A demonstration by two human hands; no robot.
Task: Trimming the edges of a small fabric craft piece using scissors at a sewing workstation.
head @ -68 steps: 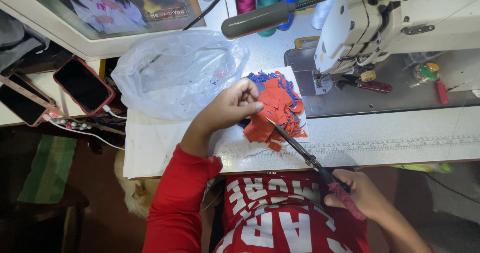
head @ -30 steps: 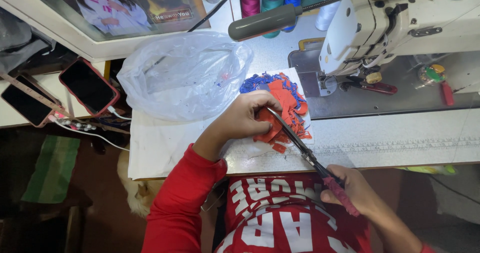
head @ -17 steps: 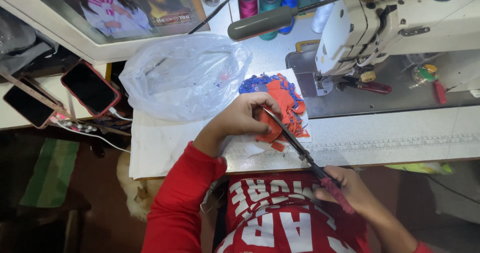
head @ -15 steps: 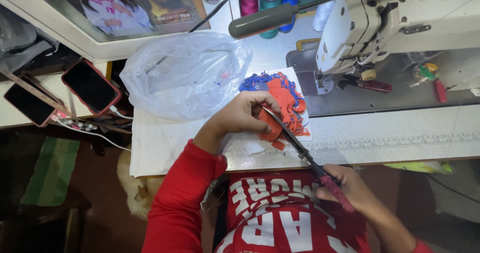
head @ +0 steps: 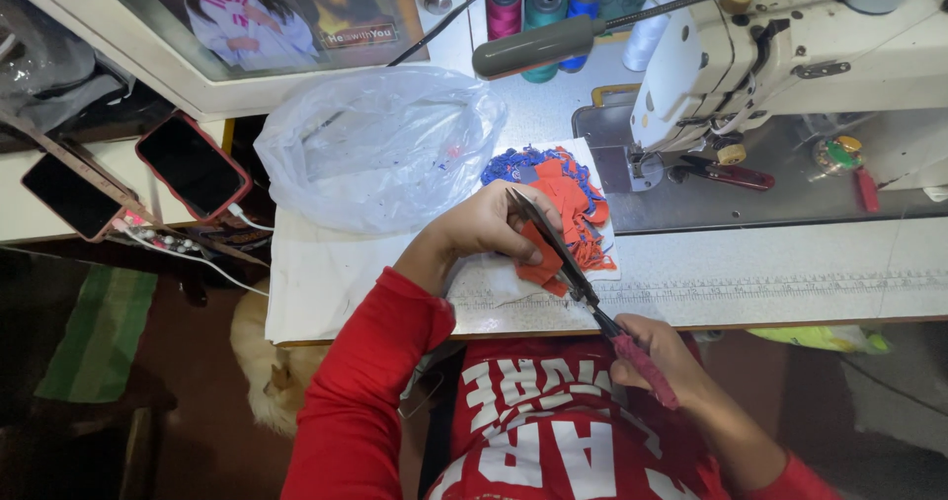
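L hand: my left hand (head: 494,226) fingers pinched shut on an orange fabric piece (head: 541,255), holding it just above the white cloth (head: 316,283) on the table edge.
R hand: my right hand (head: 664,357) wrapped tight round the pink handles of the scissors (head: 568,263), near my chest.
Scissors: blades run diag. up-left, over the orange piece, tip by my L fingers; blades look nearly closed.
Scrap pile: orange + blue fabric scraps (head: 565,179) just behind L hand, beside the sewing machine (head: 780,46).
Bag: clear plastic bag (head: 380,145) left of pile.
Back: thread spools (head: 543,1).
Far L: two phones (head: 188,164).
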